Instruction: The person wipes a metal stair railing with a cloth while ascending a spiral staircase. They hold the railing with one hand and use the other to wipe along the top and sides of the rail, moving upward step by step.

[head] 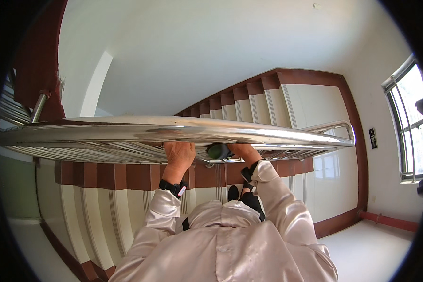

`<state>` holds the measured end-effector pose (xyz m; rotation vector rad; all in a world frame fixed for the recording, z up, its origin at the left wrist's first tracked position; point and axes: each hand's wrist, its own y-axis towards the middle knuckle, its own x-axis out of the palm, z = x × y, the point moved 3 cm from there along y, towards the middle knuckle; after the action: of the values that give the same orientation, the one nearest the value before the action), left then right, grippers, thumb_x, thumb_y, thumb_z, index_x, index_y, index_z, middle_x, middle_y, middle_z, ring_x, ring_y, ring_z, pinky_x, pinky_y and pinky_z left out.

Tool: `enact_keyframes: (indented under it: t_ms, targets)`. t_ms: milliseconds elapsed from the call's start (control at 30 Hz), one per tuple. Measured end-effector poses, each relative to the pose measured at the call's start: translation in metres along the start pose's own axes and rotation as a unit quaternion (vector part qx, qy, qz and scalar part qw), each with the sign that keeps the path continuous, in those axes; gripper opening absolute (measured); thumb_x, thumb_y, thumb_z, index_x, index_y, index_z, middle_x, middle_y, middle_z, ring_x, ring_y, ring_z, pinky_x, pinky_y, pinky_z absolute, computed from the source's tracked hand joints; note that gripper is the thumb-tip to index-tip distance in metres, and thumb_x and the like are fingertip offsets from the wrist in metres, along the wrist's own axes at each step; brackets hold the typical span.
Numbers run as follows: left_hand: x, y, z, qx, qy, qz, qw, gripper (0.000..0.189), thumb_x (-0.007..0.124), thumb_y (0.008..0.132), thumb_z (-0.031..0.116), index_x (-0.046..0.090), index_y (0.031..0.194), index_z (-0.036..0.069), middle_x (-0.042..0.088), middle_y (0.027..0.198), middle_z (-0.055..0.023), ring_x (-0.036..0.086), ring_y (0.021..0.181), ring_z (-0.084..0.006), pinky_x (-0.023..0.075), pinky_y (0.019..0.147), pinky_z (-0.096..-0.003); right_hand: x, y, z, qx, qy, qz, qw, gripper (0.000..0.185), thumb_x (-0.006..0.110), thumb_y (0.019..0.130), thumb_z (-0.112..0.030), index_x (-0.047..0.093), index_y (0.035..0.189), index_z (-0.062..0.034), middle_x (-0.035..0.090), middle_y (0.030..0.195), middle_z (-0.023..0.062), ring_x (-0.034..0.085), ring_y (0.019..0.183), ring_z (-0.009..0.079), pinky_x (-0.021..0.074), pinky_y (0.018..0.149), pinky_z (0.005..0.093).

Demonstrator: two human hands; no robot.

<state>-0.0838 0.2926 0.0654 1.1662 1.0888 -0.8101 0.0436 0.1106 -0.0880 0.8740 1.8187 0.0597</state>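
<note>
A shiny metal stair handrail [204, 128] runs across the view in front of my body, with thin metal balusters [120, 151] below it. My left hand [179, 153] is at the underside of the rail; its fingers are hidden behind the metal. Just below the rail, my right hand [242, 149] reaches in among the balusters beside a dark object with a green rounded part [216, 151]. Whether that hand grips the object cannot be told, as the rail hides the fingertips. Both wrists wear black bands.
Cream steps [121, 208] with reddish-brown edging lie under and to the left of me. Beyond the rail, another flight [245, 107] meets a landing [317, 102]. A barred window [407, 123] and a red pipe [391, 216] are at the right.
</note>
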Motion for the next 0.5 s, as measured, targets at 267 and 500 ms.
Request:
enact_keyframes:
  t_ms: [267, 500]
  targets:
    - [0.025, 0.008, 0.042, 0.073, -0.05, -0.054, 0.995, 0.035, 0.067, 0.096, 0.029, 0.073, 0.119, 0.004, 0.073, 0.117, -0.0186, 0.068, 0.11, -0.0414, 0.0509, 0.095, -0.0558, -0.028, -0.032, -0.029, 0.15, 0.007, 0.046, 0.988, 0.035, 0.072, 0.095, -0.032, 0.074, 0.116, -0.0031, 0.073, 0.117, 0.0202, 0.066, 0.113, 0.0425, 0.0461, 0.106, 0.0536]
    - [0.072, 0.012, 0.102, 0.102, -0.057, -0.183, 0.976, 0.051, 0.072, 0.094, 0.041, 0.072, 0.126, 0.002, 0.071, 0.124, -0.0217, 0.065, 0.119, -0.0432, 0.0483, 0.104, -0.057, -0.05, -0.07, 0.065, 0.212, -0.12, 0.037, 0.969, 0.033, 0.059, 0.101, -0.034, 0.076, 0.115, -0.0096, 0.075, 0.11, 0.0212, 0.07, 0.1, 0.0463, 0.0558, 0.087, 0.0541]
